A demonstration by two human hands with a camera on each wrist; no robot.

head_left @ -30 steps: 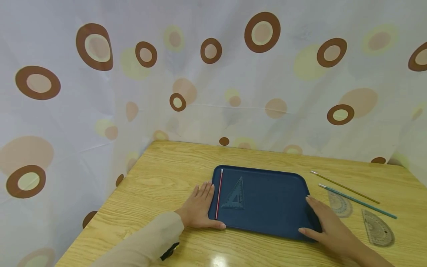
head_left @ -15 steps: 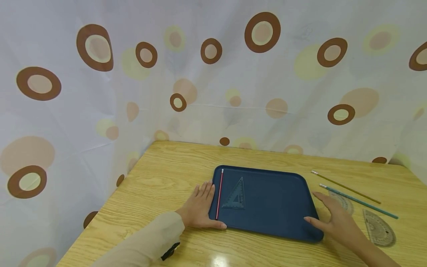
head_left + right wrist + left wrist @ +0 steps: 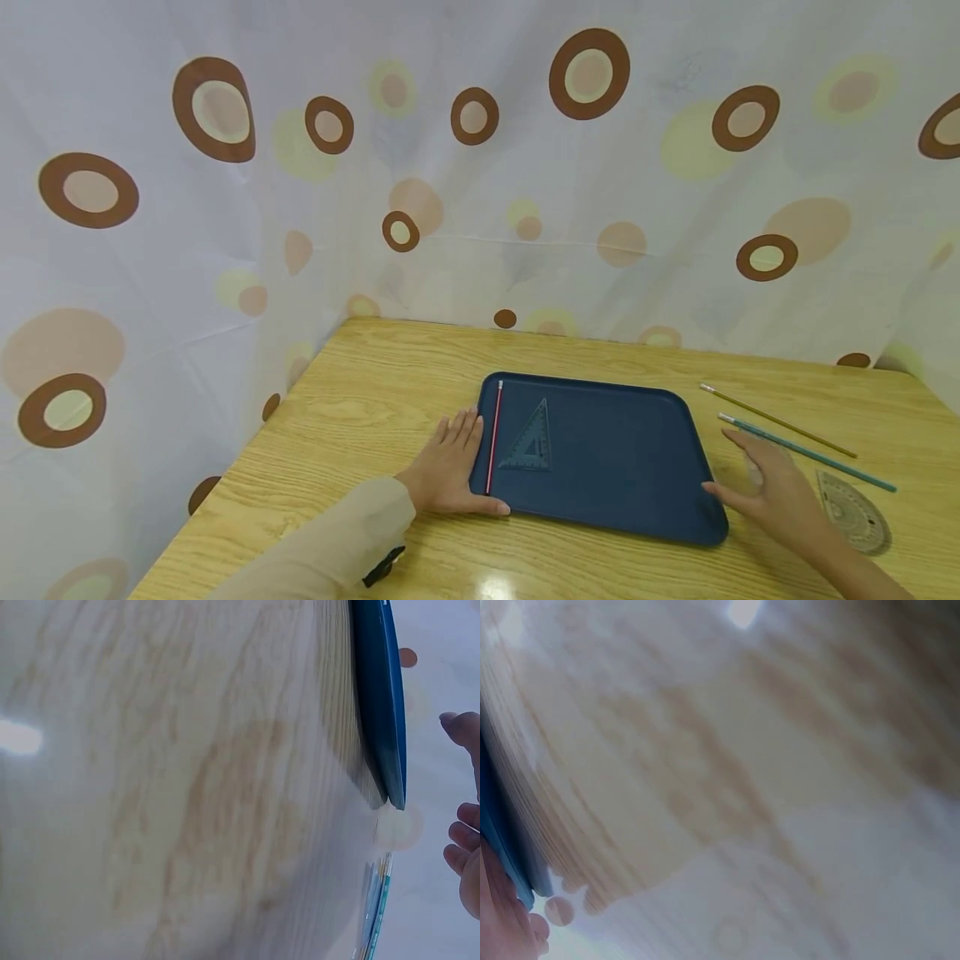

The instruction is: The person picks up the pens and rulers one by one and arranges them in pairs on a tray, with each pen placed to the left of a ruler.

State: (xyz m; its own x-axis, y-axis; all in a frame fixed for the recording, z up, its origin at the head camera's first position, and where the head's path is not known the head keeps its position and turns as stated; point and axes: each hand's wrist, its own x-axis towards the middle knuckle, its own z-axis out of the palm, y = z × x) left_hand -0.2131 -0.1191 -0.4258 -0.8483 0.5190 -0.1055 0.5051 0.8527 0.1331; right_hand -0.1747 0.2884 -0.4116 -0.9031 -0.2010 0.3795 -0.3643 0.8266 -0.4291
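A dark blue tray (image 3: pixel 622 458) lies on the table in the head view, with a red pencil (image 3: pixel 494 437) and a clear set square (image 3: pixel 530 440) in its left part. My left hand (image 3: pixel 447 467) rests with straight fingers along the tray's left edge, its thumb at the front left corner. Beyond the tray's right edge, my right hand (image 3: pixel 780 492) hovers with thumb and fingers spread, holding nothing. It covers most of one clear protractor. In the right wrist view, the fingers (image 3: pixel 466 836) show apart from the tray's side (image 3: pixel 382 712).
Right of the tray lie a yellowish pencil (image 3: pixel 780 421) and a teal pencil (image 3: pixel 810 454), roughly side by side. Another clear protractor (image 3: pixel 853 512) lies near my right wrist. Behind the wooden table (image 3: pixel 397 367) hangs a patterned curtain (image 3: pixel 540 183).
My right hand has let go of the tray's right edge and moved rightward, over one protractor. My left hand and the tray have stayed in place.
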